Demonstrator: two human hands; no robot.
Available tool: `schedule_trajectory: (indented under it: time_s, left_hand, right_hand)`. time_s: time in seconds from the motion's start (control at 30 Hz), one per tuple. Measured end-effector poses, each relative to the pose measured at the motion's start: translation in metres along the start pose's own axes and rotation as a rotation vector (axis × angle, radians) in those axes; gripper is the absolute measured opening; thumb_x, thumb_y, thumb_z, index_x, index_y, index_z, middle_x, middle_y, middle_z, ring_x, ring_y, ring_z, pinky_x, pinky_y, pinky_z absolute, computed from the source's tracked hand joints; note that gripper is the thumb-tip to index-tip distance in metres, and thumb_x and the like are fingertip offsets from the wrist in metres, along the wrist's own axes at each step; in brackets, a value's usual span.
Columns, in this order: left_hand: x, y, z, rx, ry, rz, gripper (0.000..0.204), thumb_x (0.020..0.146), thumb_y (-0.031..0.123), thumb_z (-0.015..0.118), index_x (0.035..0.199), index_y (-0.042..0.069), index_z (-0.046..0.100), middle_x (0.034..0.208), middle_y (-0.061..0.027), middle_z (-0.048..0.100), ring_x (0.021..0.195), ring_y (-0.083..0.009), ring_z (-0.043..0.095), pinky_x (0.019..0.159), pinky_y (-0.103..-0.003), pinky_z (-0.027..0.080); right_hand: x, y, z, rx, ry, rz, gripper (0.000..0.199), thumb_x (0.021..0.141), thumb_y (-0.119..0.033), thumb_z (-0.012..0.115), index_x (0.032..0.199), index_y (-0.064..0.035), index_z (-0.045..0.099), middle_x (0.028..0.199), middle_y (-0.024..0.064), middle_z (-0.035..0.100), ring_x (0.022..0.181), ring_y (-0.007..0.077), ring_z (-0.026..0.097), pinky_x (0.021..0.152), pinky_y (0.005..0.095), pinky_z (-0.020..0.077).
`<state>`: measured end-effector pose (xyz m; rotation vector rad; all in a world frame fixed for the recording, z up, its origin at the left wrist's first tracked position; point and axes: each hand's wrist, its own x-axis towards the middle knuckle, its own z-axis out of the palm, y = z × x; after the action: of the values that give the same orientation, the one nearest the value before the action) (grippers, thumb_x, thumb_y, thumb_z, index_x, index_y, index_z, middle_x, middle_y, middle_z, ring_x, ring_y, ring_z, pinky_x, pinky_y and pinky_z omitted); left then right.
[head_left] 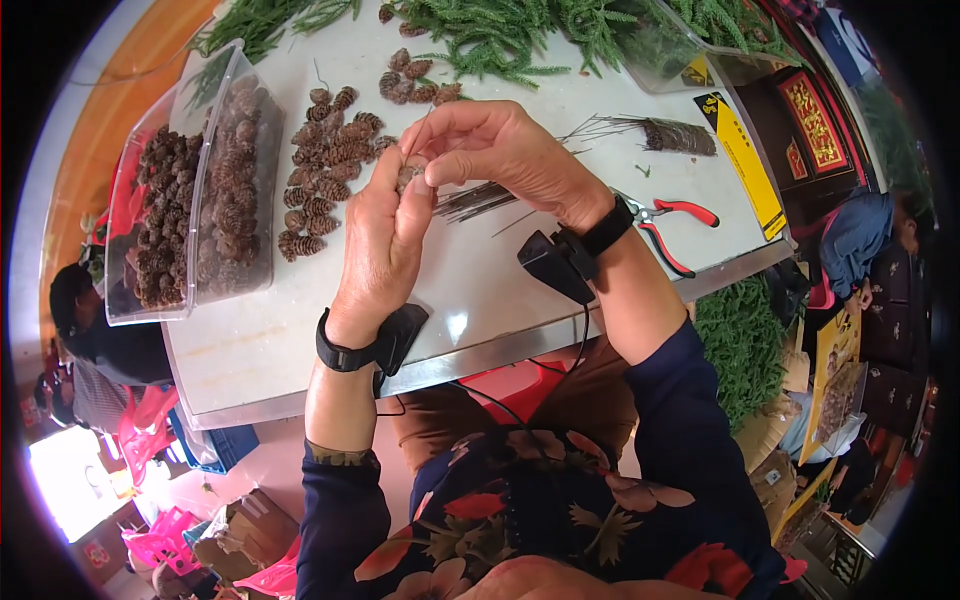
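Note:
Over the white table point(270, 350), both of my hands meet around a small brown pine cone point(409, 177) that is mostly hidden. My left hand point(385, 225) is closed on it between thumb and fingers. From the right, my right hand point(510, 155) pinches with its thumb at the cone's edge; anything thin between its fingertips cannot be made out. Beside my left hand lie several loose pine cones point(325, 185) in a cluster. Thin dark wires point(475, 203) lie under my right hand. Pliers with red and black handles point(665, 215) rest open beyond my right wrist.
A clear plastic bin point(265, 245) of pine cones stands at the left. Green artificial sprigs point(490, 40) line the far edge. A wire bundle point(680, 137) and a yellow-black strip point(745, 165) lie at the right. More greenery point(740, 340) is heaped beyond the table's right edge.

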<state>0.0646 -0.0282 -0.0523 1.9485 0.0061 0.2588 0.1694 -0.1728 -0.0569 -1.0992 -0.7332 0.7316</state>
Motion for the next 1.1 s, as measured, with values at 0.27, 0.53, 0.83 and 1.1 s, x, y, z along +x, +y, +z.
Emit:
schedule_trajectory:
  time_s: [0.27,0.53,0.83,1.1]
  left_hand:
    - [0.001,-0.004,0.001,0.049,-0.013,0.025,0.037,0.098,0.031,0.041,0.114,-0.001,0.052,0.067,-0.0029,0.047,0.061,-0.0115,0.044,0.056,-0.026,0.037]
    - [0.005,-0.009,-0.003,-0.009,0.093,-0.017,0.025,0.096,0.024,0.044,0.100,0.001,0.053,0.065,-0.0045,0.053,0.059,-0.0133,0.049,0.056,-0.028,0.040]
    - [0.009,-0.013,0.000,-0.242,0.270,-0.009,0.020,0.096,0.018,0.043,0.091,0.002,0.053,0.062,0.0015,0.046,0.057,-0.0067,0.039,0.053,-0.022,0.034]
    - [0.021,-0.015,0.000,-0.273,0.282,-0.015,0.021,0.095,0.020,0.046,0.090,0.001,0.054,0.063,0.0011,0.049,0.056,-0.0081,0.043,0.053,-0.023,0.036]
  right_hand:
    - [0.003,0.006,0.000,0.024,0.047,-0.058,0.022,0.081,-0.013,0.073,0.099,-0.0026,0.067,0.092,0.0018,0.066,0.080,0.0063,0.060,0.070,0.0188,0.0466]
    - [0.002,-0.003,0.009,-0.080,0.186,-0.039,0.014,0.087,-0.013,0.066,0.097,-0.0030,0.065,0.089,-0.0008,0.062,0.074,0.0043,0.053,0.063,0.0192,0.0430]
    - [-0.018,-0.016,0.020,-0.176,0.275,-0.158,0.014,0.091,-0.016,0.061,0.083,-0.0054,0.058,0.070,-0.0051,0.047,0.061,0.0026,0.039,0.053,0.0196,0.0328]
    - [-0.062,-0.030,0.104,0.100,-0.048,-0.418,0.009,0.088,-0.008,0.060,0.095,-0.0020,0.062,0.076,0.0086,0.065,0.063,0.0108,0.060,0.058,0.0218,0.0445]
